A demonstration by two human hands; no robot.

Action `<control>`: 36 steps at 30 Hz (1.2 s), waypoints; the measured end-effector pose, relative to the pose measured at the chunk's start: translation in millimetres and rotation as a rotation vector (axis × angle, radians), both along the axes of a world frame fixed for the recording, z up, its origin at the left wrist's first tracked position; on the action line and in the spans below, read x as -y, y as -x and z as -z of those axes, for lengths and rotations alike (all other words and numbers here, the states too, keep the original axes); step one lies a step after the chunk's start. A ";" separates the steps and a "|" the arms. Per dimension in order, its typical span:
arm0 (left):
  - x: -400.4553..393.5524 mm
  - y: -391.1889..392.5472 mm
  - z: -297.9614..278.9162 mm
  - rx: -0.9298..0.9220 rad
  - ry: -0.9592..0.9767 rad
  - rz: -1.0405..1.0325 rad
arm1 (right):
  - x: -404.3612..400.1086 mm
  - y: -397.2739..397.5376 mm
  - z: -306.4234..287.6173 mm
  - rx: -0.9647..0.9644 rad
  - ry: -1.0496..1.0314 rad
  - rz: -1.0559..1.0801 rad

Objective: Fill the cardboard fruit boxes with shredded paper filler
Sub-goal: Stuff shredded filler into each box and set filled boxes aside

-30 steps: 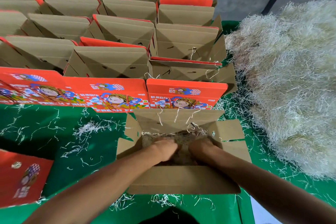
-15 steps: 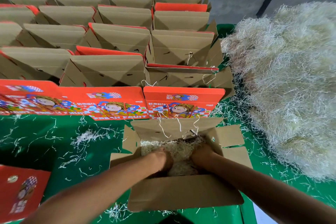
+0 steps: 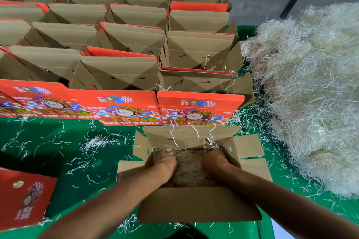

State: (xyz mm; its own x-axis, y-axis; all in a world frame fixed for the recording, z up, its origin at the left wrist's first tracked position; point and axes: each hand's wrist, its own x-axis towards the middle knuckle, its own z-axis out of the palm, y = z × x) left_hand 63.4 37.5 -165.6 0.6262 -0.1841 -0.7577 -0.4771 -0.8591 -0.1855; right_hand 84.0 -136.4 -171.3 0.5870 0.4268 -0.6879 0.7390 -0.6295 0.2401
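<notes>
Cardboard box point(image 3: 198, 205) sits open before us on the green table point(image 3: 64, 153); our left hand point(image 3: 165, 161) and right hand point(image 3: 213, 159) press into the shredded paper point(image 3: 189, 169) inside, finger positions hidden. A big filler heap point(image 3: 314, 93) lies right.

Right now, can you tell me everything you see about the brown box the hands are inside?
The open cardboard box is plain brown and sits nearest the person on the green table cover. Its four flaps are folded outward, the far one standing up with a few paper strands clinging to it. Inside lies a bed of pale shredded paper filler. The left hand and right hand both reach in and press on the filler. The fingers are buried, so their shape is unclear. Loose shreds are scattered around its base.
</notes>
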 end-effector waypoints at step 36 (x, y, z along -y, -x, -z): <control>-8.0 -2.1 -0.2 0.038 0.076 -0.273 | -47.4 15.6 -7.4 -0.672 -0.347 0.553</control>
State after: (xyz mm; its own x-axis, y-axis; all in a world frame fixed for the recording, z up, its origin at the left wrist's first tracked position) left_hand 65.5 45.5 -165.4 0.6880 -0.0600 -0.7233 -0.2202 -0.9669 -0.1292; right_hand 68.4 -89.0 -163.9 0.2937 0.4501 -0.8433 0.2286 -0.8897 -0.3952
